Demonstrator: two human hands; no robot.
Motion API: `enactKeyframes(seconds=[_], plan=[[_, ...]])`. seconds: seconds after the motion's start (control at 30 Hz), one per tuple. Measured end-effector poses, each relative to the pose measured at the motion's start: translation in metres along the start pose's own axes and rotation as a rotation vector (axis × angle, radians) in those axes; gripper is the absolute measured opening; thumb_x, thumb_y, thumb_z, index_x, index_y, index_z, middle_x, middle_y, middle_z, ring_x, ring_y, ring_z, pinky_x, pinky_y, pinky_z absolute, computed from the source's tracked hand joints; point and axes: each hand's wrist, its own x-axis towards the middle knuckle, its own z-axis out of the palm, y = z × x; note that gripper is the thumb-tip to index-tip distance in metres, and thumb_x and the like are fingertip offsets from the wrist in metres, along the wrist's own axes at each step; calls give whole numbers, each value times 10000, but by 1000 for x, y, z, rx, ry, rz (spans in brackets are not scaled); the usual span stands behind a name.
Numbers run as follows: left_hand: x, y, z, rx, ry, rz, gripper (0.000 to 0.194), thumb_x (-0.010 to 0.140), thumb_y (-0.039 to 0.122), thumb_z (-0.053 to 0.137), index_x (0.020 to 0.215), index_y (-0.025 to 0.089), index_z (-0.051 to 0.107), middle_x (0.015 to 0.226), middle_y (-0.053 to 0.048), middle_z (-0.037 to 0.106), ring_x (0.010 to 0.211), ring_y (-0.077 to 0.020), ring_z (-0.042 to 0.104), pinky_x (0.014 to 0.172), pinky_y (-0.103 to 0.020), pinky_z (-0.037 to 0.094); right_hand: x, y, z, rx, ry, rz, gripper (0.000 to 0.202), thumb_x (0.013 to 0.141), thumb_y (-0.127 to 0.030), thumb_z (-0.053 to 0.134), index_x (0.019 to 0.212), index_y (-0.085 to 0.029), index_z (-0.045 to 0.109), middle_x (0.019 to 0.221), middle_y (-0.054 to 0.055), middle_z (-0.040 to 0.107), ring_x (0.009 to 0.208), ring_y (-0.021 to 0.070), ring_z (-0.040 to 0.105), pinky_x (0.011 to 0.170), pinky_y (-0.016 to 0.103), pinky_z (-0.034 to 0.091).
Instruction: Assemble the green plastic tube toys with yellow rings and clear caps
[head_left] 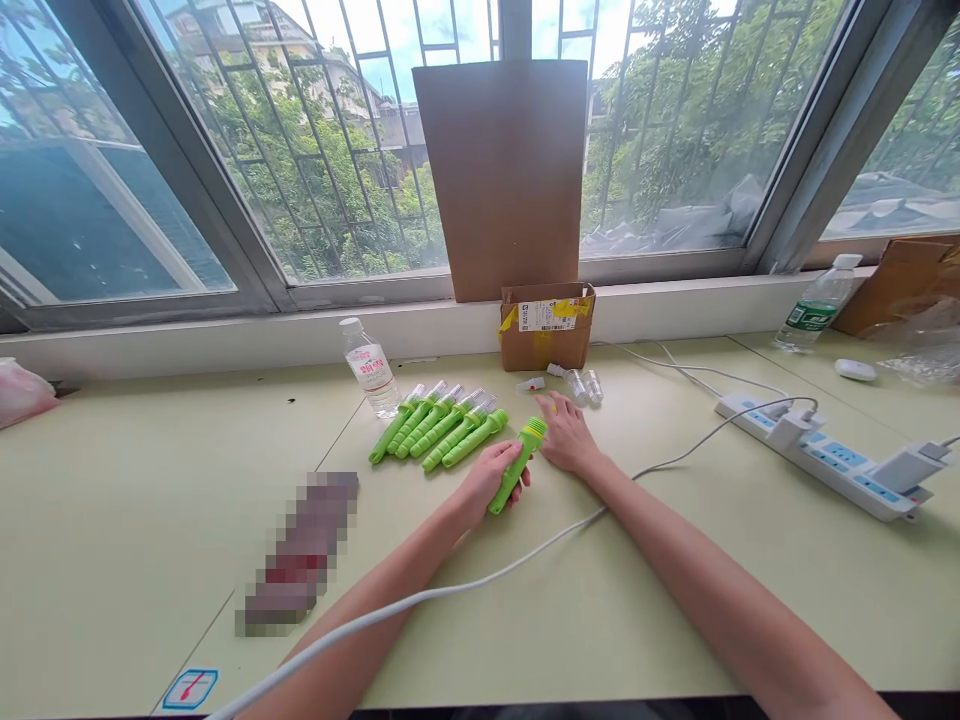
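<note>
My left hand [491, 480] is wrapped round a green plastic tube [517, 466], tilted with its ridged, wider end up and to the right. Just right of that end, my right hand [568, 436] rests low over the table with its fingers stretched forward, apart from the tube; its fingertips are partly hard to make out. Beyond those fingers lie a small white piece with a red spot [531, 384], another white piece [556, 370] and clear plastic caps [584, 387]. To the left, several similar green tubes [429, 428] lie in a slanted row, most with clear tops.
A small cardboard box [546, 345] stands by the window ledge, a water bottle [371, 370] left of it. A white cable [480, 582] crosses over my forearms. At right are a power strip [817, 450] and a second bottle [816, 308]. A blurred-out object [304, 555] lies left.
</note>
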Motion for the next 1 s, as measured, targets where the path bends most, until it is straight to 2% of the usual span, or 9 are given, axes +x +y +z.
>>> enactKeyframes(seconds=[0.13, 0.27, 0.47, 0.57, 0.67, 0.73, 0.8, 0.87, 1.0], plan=[[0, 0, 1, -7, 8, 11, 353, 807, 514, 513, 849, 163, 513, 596, 10, 565, 369, -81, 475, 327, -179, 345, 15, 1, 5, -48, -27, -34, 679, 803, -360, 530, 1410, -169, 293, 1441, 170, 303, 1296, 315, 281, 1035, 434, 227], [0, -1, 0, -3, 3, 3, 381, 805, 538, 504, 860, 162, 517, 596, 7, 566, 365, -84, 480, 317, -180, 339, 29, 2, 10, -82, 10, -64, 604, 847, -378, 480, 1394, -175, 325, 1456, 160, 289, 1326, 305, 243, 1075, 458, 166], [0, -2, 0, 11, -14, -3, 422, 786, 583, 511, 860, 168, 513, 608, 6, 571, 369, -87, 484, 318, -183, 339, 51, -4, 19, -112, 0, -100, 565, 842, -238, 443, 1387, -139, 332, 1512, 145, 223, 1381, 272, 171, 1102, 501, 65], [0, -3, 0, 12, -11, -7, 420, 787, 582, 508, 866, 169, 516, 612, 6, 572, 373, -87, 484, 326, -186, 346, 58, -8, 20, -85, -20, -89, 551, 832, -197, 423, 1376, -145, 356, 1469, 145, 328, 1357, 279, 237, 1094, 523, 65], [0, -3, 0, 8, -12, -10, 417, 790, 578, 504, 869, 169, 517, 611, 7, 571, 368, -83, 477, 328, -184, 345, 61, -11, 16, -76, -16, -69, 462, 821, -156, 416, 1279, -161, 475, 1290, 154, 531, 1250, 292, 380, 1086, 537, 59], [0, -3, 0, 8, -14, -10, 419, 790, 580, 502, 868, 169, 519, 611, 6, 570, 367, -82, 476, 328, -181, 343, 61, -12, 13, -74, -4, -53, 411, 813, -121, 408, 1201, -162, 536, 1199, 157, 580, 1194, 290, 421, 1085, 529, 60], [0, -3, 0, 9, -15, -11, 424, 786, 584, 504, 870, 169, 521, 612, 5, 571, 370, -83, 478, 327, -179, 344, 61, -11, 10, -66, -4, -37, 390, 801, -99, 414, 1155, -165, 564, 1167, 162, 588, 1170, 294, 431, 1074, 529, 92], [1, -4, 0, 11, -12, -12, 426, 784, 585, 508, 872, 168, 521, 614, 3, 573, 374, -84, 481, 328, -178, 346, 60, -11, 10, -44, -27, -17, 374, 779, -83, 436, 1110, -170, 588, 1104, 161, 611, 1115, 300, 471, 1033, 528, 193], [1, -4, -1, 16, -16, -7, 416, 786, 578, 511, 862, 170, 515, 615, 3, 575, 377, -84, 486, 333, -179, 352, 59, -10, 11, 48, -48, 10, 354, 745, -55, 459, 1036, -173, 621, 999, 143, 627, 996, 277, 534, 866, 409, 389]])
